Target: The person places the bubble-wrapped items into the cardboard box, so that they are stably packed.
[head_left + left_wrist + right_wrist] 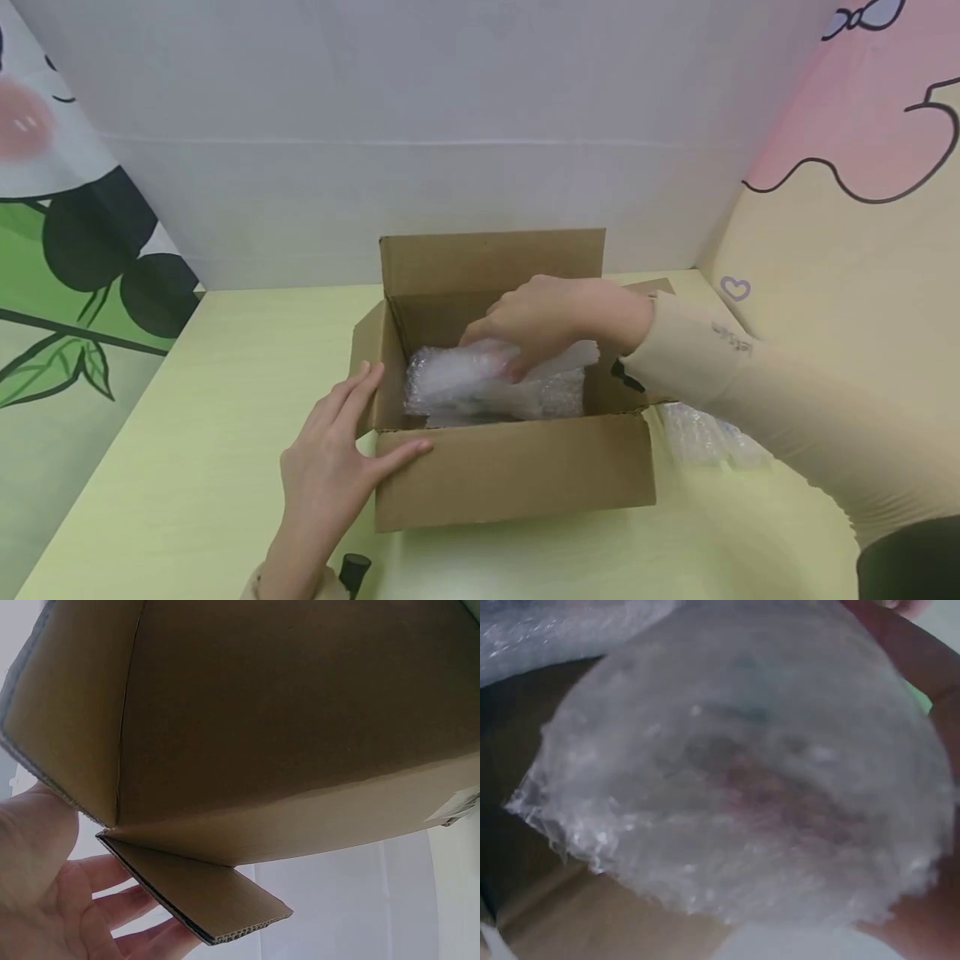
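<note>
1. Reaching into an open brown cardboard box, the right hand has its fingers and thumb clamped on a crumpled, clear bubble-wrap bundle.
2. The bundle lies inside the box, beneath the right hand; at the right wrist, reddish and faint greenish patches show in the plastic, too blurred to identify.
3. The left hand has thumb and fingers spread apart around the box's near corner. Its thumb rests on the wide brown front flap, its fingers against the narrow brown side flap.
4. Above the right hand's wrist, a cream fabric sleeve bears small dark lettering, too blurred to read.
5. Well apart from the left hand, a pale patch sits on the box; tape or label, I cannot tell.
6. Under the right forearm, beside the box, lies shiny clear plastic packaging.
7. Beyond the right hand, a purple heart outline marks the pale yellow wall.
</note>
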Demonstrator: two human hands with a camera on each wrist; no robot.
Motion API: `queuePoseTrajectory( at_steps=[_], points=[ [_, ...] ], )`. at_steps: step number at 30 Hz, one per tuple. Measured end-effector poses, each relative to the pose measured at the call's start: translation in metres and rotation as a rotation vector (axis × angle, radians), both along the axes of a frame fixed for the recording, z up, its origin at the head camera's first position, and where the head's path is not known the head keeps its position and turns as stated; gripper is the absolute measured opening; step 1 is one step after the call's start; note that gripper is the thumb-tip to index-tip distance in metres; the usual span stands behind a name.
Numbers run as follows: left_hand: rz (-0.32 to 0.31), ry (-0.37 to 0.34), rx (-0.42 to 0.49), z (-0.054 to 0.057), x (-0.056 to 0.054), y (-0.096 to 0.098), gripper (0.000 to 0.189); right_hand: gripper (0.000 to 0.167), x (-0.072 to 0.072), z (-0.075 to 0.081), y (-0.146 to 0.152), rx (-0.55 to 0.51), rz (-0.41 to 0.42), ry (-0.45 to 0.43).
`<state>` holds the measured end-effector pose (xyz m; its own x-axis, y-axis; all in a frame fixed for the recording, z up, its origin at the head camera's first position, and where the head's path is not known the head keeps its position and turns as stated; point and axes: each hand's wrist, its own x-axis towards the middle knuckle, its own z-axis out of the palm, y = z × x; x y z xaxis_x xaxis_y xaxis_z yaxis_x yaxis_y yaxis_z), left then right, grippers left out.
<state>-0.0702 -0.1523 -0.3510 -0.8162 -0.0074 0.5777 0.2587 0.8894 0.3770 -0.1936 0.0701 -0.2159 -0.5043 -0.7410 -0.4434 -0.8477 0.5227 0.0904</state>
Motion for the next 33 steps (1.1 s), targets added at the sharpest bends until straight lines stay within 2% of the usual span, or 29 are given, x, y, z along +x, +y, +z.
queuePoseTrajectory(
  at_steps=[5, 11, 18, 21, 25, 30, 33],
  points=[
    [0.0, 0.007, 0.005, -0.001, 0.0, 0.001, 0.094, 0.061, -0.007, -0.02, -0.024, 0.071, -0.012, -0.067],
    [-0.004, 0.007, 0.004, 0.0, 0.0, 0.001, 0.094, 0.061, -0.004, -0.042, -0.039, 0.142, -0.028, -0.145],
    [0.002, -0.003, 0.004, 0.0, 0.0, 0.001, 0.095, 0.062, -0.002, -0.053, -0.044, 0.172, -0.011, -0.192],
    [0.0, 0.002, 0.002, 0.0, 0.001, 0.001, 0.094, 0.066, -0.003, -0.05, -0.042, 0.158, -0.024, -0.209],
    [-0.003, 0.01, -0.002, 0.0, 0.001, 0.001, 0.094, 0.071, -0.005, -0.037, -0.035, 0.089, -0.036, -0.216],
    [-0.011, 0.021, -0.007, -0.001, 0.0, 0.001, 0.095, 0.069, -0.006, -0.006, -0.008, -0.073, -0.033, -0.192],
    [-0.014, 0.025, -0.007, -0.001, 0.0, 0.0, 0.095, 0.066, -0.005, 0.014, 0.018, -0.189, -0.059, -0.136]
  ],
)
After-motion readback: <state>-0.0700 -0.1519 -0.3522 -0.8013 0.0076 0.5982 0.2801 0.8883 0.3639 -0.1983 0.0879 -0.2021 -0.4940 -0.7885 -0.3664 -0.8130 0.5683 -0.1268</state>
